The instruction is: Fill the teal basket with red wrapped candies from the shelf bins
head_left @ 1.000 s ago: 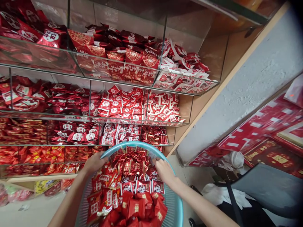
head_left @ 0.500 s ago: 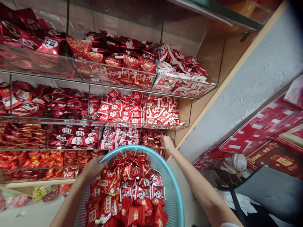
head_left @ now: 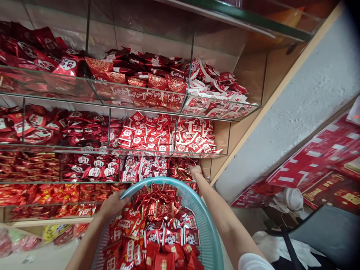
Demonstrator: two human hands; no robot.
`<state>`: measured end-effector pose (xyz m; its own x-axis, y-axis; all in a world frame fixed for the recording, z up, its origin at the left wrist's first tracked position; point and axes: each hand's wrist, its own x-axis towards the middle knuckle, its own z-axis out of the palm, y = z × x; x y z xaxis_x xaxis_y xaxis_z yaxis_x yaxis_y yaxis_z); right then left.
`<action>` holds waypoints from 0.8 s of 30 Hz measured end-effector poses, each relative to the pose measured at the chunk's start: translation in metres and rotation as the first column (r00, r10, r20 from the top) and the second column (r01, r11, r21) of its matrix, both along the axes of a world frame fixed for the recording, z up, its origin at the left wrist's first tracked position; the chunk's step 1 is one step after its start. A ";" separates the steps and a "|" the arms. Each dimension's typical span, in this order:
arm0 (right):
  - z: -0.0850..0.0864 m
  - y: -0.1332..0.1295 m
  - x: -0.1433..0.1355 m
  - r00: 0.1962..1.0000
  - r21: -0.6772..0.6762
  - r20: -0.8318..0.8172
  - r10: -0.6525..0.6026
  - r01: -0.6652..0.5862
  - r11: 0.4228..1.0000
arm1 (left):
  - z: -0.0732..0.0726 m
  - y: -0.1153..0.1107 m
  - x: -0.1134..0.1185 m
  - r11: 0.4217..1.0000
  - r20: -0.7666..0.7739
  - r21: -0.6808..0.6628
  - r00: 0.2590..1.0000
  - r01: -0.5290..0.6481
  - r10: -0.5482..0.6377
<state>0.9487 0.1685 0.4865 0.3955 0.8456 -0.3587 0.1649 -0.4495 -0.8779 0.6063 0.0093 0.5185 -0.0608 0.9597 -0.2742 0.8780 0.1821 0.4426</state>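
Observation:
My left hand (head_left: 112,204) grips the rim of a light blue plastic basket (head_left: 208,240) that is heaped with red wrapped candies (head_left: 160,228). My right hand (head_left: 194,171) reaches past the basket's far rim into the rightmost compartment of a glass shelf, among shiny red and gold candy packets (head_left: 182,167). Its fingers are curled on those packets; whether any packet is lifted cannot be told.
Glass shelves (head_left: 140,105) in several tiers hold red candy packets in divided bins. A wooden shelf side (head_left: 253,123) and a grey wall (head_left: 309,93) stand to the right. Red printed boxes (head_left: 323,165) lean at the right, with a dark chair (head_left: 323,232) below.
My right hand left the basket's candies and went up into the rightmost shelf bin, then settled lower among its packets. My left hand stayed on the rim.

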 end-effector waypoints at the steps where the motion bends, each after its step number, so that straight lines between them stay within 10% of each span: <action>1: -0.001 0.000 0.000 0.999 -0.019 -0.042 -0.005 0.005 1.000 | 0.000 0.000 0.000 1.000 -0.001 -0.001 1.000 -0.002 0.002; 15: 0.008 -0.006 -0.012 0.972 -0.012 -0.233 -0.011 0.008 1.000 | 0.003 -0.002 0.002 1.000 0.025 0.010 1.000 -0.003 0.003; 24: 0.027 -0.087 0.023 0.943 0.237 -0.097 0.320 -0.290 0.927 | -0.003 0.001 -0.002 1.000 0.017 0.005 1.000 0.014 -0.014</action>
